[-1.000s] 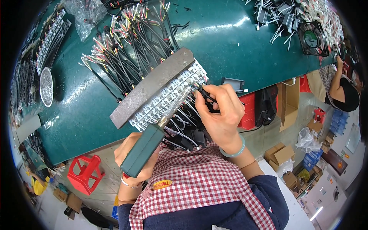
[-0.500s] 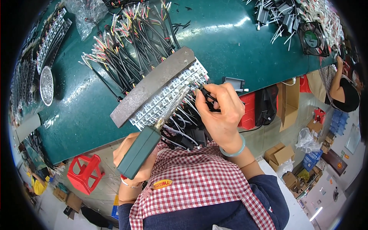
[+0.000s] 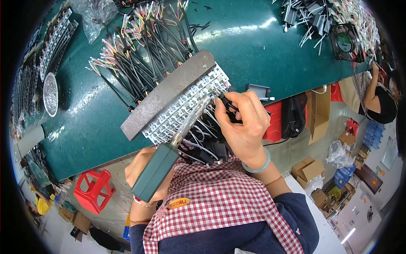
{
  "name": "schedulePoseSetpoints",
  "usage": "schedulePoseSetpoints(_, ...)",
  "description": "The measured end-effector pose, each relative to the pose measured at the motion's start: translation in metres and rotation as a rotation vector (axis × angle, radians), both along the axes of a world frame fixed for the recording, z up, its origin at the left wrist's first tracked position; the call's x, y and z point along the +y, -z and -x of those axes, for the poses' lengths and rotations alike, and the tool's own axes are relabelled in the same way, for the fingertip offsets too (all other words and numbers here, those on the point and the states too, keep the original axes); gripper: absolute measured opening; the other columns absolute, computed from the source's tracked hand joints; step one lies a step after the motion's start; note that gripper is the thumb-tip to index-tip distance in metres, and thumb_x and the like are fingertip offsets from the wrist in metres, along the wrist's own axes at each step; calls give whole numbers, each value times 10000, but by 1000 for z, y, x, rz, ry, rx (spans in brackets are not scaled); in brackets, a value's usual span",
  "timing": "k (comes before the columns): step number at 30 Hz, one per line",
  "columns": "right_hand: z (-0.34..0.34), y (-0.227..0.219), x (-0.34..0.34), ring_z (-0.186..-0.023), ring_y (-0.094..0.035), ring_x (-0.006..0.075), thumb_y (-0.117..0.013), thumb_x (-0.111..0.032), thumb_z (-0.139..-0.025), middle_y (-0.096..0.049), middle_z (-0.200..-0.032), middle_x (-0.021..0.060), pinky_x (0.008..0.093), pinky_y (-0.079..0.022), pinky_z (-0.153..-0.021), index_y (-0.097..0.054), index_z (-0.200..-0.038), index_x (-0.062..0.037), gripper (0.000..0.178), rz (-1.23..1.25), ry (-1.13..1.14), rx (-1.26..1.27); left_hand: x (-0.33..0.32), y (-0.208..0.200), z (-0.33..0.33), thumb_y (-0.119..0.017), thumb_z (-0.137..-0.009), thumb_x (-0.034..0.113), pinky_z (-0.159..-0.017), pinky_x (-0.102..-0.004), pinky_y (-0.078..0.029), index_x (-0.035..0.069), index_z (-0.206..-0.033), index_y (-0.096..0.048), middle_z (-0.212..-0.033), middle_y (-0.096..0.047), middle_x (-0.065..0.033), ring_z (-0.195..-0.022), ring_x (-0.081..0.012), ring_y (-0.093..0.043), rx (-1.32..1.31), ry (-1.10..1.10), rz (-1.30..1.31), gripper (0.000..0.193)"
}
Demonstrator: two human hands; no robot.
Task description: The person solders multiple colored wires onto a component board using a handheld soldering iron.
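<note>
We had a row of circuit boards [image 3: 163, 127] before us at the near edge of the table [image 3: 237, 51], and we took them as our clock's centre, twelve pointing away. Our left hand [image 3: 138, 166], at seven, had its fingers closed around a soldering iron [image 3: 154, 173]; the handle hid much of the grip. The shaft slanted across the boards toward two, its tip beside our right hand [image 3: 245, 125]. There our fingers pinched a black cable [image 3: 227, 103] at the boards' right end, and we could not tell whether tip and wire touched.

A heavy metal bar [image 3: 169, 95] lay along the boards' far side, covering part of them and the nearest stretch of a cable bundle [image 3: 131, 63] fanning toward ten. White wires [image 3: 203, 146] crowded the near side, against our checked apron [image 3: 220, 190]. A lone black case [image 3: 259, 91] sat near three, just past our knuckles. Farther off, a fan [image 3: 347, 42] stood at two, an oval dish [image 3: 50, 95] at nine, and a red stool [image 3: 94, 192] on the floor between seven and eight.
</note>
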State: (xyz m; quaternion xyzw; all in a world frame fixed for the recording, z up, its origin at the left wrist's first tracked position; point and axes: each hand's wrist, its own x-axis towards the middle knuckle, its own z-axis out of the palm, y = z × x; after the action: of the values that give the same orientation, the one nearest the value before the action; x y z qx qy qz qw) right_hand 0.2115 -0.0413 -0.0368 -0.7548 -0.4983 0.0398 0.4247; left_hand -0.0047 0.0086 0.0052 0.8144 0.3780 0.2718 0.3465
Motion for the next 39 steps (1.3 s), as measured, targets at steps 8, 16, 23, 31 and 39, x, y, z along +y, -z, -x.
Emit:
schedulePoseSetpoints(8,-1,-1,0,-552,-582,191,-789,13,-696,-555,-737,74,304,-452,-472,-627,-877,-20,245,8,8,-18,-10,4,12,-720,-618,-9,-645,-341,-555,-33,-826,-694,-823,-667,-155,-731,-294,-683,11,-70,107,211)
schedulePoseSetpoints(16,0,-6,0,-564,-604,187,-782,-4,-736,-581,-758,70,302,-469,-474,-634,-886,-10,210,40,-1,56,-16,11,19,-725,-615,-5,-696,-347,-565,-47,-857,-703,-873,-690,-184,-774,-322,-697,-21,-146,223,247)
schedulePoseSetpoints(23,2,-3,-2,-574,-614,196,-780,-12,-753,-583,-754,73,302,-471,-476,-635,-884,-3,196,40,13,83,-11,7,12,-723,-606,-19,-677,-353,-563,-45,-850,-702,-861,-686,-173,-764,-313,-693,-2,-92,135,246)
schedulePoseSetpoints(31,4,-2,-1,-545,-573,186,-792,11,-712,-566,-736,78,308,-452,-477,-634,-876,-2,228,6,-2,6,-8,6,8,-728,-612,-18,-647,-343,-553,-48,-848,-697,-840,-676,-162,-737,-296,-686,-49,-74,106,239)
schedulePoseSetpoints(39,5,0,0,-546,-572,183,-793,32,-696,-558,-720,77,297,-447,-467,-630,-874,-1,243,-27,3,-19,-8,6,7,-731,-633,-15,-631,-331,-545,-53,-840,-690,-825,-669,-157,-715,-289,-677,-50,-79,126,215)
